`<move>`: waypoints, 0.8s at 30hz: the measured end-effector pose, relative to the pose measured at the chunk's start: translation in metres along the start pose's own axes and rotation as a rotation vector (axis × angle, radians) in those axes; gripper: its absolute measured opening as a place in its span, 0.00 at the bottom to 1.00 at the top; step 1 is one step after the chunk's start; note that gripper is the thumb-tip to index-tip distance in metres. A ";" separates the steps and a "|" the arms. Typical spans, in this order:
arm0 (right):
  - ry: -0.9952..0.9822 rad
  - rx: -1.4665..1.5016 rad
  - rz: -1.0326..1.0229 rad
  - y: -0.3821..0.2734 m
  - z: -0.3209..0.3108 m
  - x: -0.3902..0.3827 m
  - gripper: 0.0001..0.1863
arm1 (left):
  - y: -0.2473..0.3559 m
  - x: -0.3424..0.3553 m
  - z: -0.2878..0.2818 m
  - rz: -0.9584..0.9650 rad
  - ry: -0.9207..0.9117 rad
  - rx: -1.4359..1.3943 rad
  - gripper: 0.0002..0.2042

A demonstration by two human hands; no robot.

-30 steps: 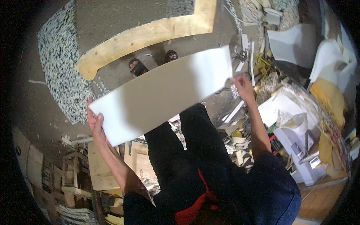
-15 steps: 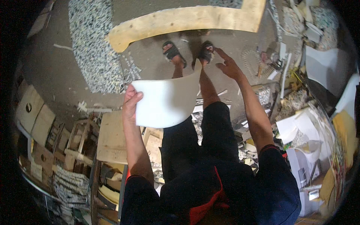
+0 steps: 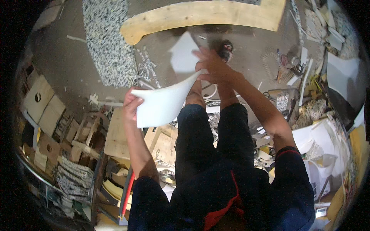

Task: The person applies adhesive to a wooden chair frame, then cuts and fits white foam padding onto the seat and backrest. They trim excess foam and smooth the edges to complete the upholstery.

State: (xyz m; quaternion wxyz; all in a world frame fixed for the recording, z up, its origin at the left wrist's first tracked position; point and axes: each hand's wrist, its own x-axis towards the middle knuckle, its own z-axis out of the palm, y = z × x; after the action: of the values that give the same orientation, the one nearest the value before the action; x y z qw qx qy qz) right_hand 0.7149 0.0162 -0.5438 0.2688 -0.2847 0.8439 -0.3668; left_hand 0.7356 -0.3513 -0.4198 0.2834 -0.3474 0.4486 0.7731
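Note:
My left hand grips the left edge of a white, bendy foam sheet, thumb on top. The sheet curves upward toward its right end, where my right hand closes on the tip; its fingers are somewhat smeared by motion. Just beyond that end, a second white piece with a pointed top shows over the floor, near the right fingers. Its lower edge is blurred, and I cannot tell whether it is held or loose. It covers my left foot.
A curved pale wooden board lies ahead on the floor, beside a speckled foam slab. White scraps and offcuts are heaped at right. Wooden pieces stand at left, near a wooden board top. My sandalled right foot is ahead.
My right hand has come left from free air onto the sheet's right end. A second white piece now shows in front of my left foot. My left hand keeps its hold.

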 end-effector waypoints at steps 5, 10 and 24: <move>-0.118 0.217 0.220 -0.013 -0.001 -0.049 0.18 | 0.027 -0.001 -0.018 0.169 0.286 0.390 0.21; 0.179 0.185 0.344 0.012 -0.001 -0.151 0.19 | 0.048 0.032 0.048 0.343 0.172 0.737 0.15; 0.687 0.106 1.024 0.106 0.173 -0.374 0.20 | -0.206 0.221 0.186 0.355 -0.501 1.417 0.18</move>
State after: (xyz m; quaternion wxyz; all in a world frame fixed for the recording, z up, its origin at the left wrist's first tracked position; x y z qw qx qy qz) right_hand 1.0592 0.2493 -0.6353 0.1376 0.3044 0.8924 -0.3035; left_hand 0.7051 -0.0675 -0.6308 0.4029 0.1794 0.8079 0.3909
